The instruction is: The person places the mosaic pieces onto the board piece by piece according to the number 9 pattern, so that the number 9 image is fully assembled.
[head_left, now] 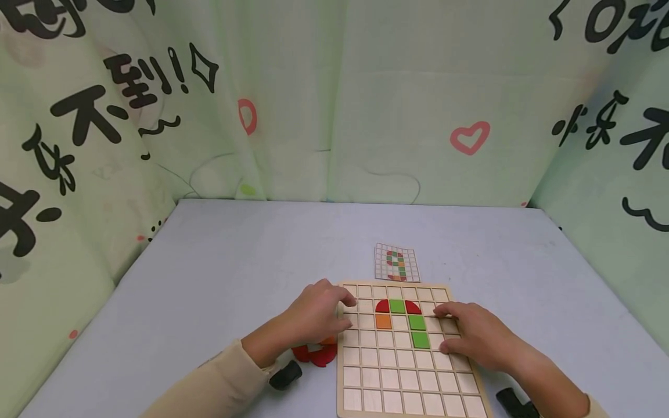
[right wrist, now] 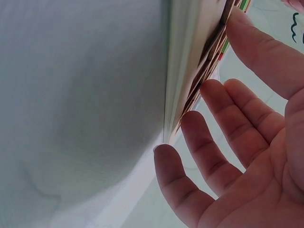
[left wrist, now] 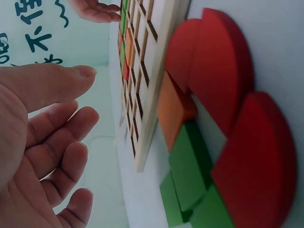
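Note:
A wooden grid board lies on the table. In its upper part sit two red quarter-round blocks, an orange square block and three green square blocks. My left hand is at the board's left edge, thumb and fingers apart and holding nothing; in the left wrist view its fingers curve loosely. At the right edge my right hand has its fingertips by the outer squares, with nothing held. Loose red blocks, green blocks and an orange block lie beside the board, partly hidden by my left hand in the head view.
Behind the board lies a small card printed with a grid and a coloured pattern. Black straps show near both wrists. A pale green curtain with black lettering surrounds the white table.

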Tool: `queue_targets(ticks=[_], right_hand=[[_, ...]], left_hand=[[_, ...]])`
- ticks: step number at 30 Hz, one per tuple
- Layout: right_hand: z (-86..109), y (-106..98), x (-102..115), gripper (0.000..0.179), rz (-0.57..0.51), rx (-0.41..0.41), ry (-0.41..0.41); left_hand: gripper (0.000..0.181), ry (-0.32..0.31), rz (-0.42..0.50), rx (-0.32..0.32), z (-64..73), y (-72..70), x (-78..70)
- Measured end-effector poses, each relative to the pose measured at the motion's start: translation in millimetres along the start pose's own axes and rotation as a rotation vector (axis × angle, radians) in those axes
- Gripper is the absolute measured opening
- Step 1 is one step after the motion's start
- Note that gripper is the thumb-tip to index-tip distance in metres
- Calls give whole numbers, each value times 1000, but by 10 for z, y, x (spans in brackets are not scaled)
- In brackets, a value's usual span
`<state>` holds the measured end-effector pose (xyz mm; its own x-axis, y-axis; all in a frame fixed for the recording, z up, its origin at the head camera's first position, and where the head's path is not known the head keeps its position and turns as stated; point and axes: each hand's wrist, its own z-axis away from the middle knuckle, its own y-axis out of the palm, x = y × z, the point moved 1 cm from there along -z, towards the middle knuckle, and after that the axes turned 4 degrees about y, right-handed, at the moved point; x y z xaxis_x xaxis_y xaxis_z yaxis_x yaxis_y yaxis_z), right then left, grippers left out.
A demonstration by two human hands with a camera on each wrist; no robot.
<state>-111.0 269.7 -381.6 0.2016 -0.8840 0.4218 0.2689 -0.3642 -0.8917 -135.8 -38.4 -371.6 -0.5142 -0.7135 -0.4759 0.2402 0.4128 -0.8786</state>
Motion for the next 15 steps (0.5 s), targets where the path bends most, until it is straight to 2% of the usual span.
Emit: queue_targets(ticks=[7,15], right_hand=[[4,-3,1,56,0,-5,-3],[2,-3,7,57,-7,4,17]], left_hand=[[27,-67,29,2,69,5,130],[26,-74,19,-8,151,17,317]])
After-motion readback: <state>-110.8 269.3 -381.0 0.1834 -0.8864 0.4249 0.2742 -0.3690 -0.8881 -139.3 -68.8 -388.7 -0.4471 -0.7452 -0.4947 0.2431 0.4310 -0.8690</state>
